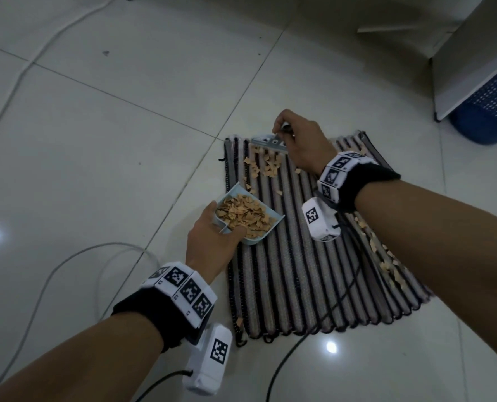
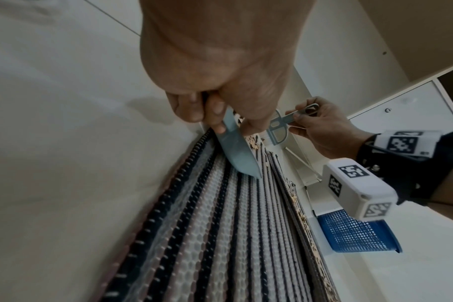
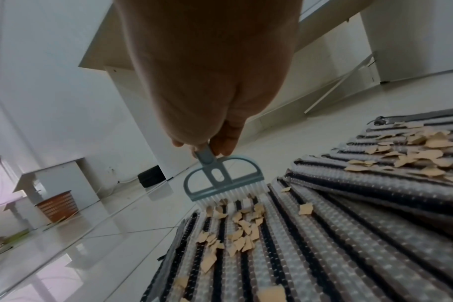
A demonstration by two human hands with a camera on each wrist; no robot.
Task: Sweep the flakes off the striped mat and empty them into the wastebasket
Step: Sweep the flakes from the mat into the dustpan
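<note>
A striped mat (image 1: 305, 256) lies on the tiled floor with tan flakes (image 1: 266, 166) scattered near its far end and more flakes (image 1: 386, 256) along its right edge. My left hand (image 1: 212, 236) grips the handle of a pale blue dustpan (image 1: 250, 219), heaped with flakes, at the mat's left side. In the left wrist view the dustpan (image 2: 239, 151) tilts with its lip on the mat (image 2: 220, 235). My right hand (image 1: 299, 140) holds a small blue-grey brush (image 3: 220, 177) by its handle, bristles down on the mat's far end just behind the flakes (image 3: 236, 228).
A blue mesh wastebasket (image 1: 491, 111) stands at the far right, half behind a white cabinet panel (image 1: 473, 53). Cables (image 1: 23, 71) run over the glossy floor at left, and a black cable (image 1: 285, 364) crosses the mat's near edge. A brown basket (image 3: 57, 206) stands far off.
</note>
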